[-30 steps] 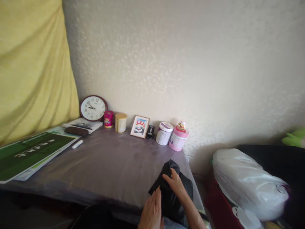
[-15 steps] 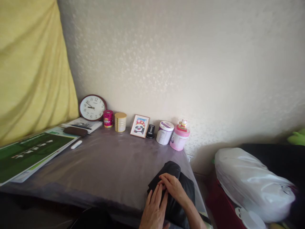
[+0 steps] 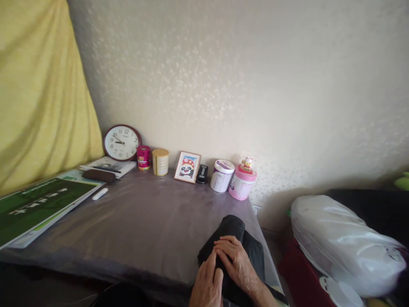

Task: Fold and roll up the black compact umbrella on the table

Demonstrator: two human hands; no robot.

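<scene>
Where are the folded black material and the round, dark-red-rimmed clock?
Folded black material (image 3: pixel 231 226): head view, on its far part.
Round, dark-red-rimmed clock (image 3: pixel 122 148): head view, on its white face.

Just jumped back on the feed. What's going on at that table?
A person's left hand and right hand are both on a black, soft, folded item at the near right part of the table. The fingers come together over it; whether they grip or just press can't be told. What the item is isn't clear either. The clock, picture frame and pink-lidded jar stand along the back, apart from the hands.
</scene>
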